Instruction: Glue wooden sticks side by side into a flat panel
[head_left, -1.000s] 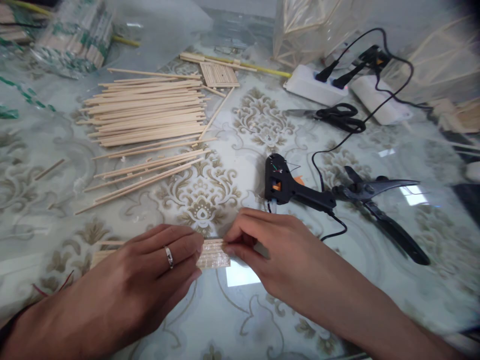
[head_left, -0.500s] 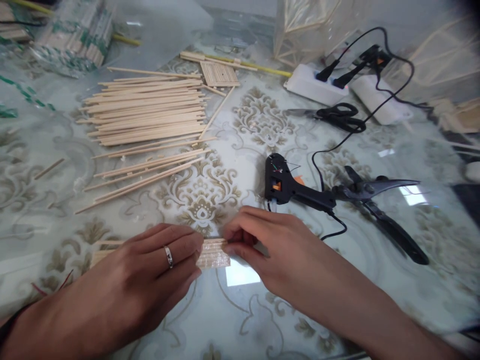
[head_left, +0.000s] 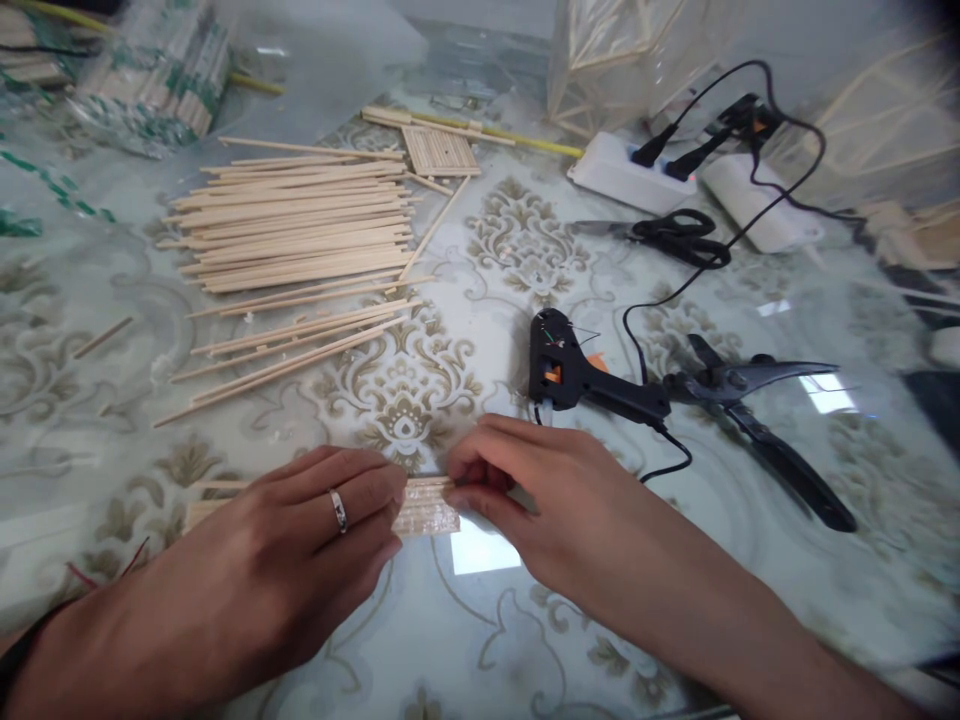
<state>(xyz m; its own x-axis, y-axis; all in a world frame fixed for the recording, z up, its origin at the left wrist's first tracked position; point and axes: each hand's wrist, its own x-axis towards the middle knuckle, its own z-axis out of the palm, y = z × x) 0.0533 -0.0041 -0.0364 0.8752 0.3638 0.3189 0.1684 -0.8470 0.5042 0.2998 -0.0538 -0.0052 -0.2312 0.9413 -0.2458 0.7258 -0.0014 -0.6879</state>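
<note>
A flat panel of wooden sticks laid side by side, with a shiny coat on its right part, lies on the table in front of me. My left hand, with a ring on one finger, covers the panel's middle and grips it, its fingers together. At the panel's right end, my right hand pinches the far edge between thumb and fingers. The panel's left end shows past my left hand. Beyond my right hand lies a black glue gun on its side.
Loose wooden sticks are piled at the back left, near a bagged bundle. A small stick panel lies behind them. On the right are pruning shears, scissors and a power strip with black cords.
</note>
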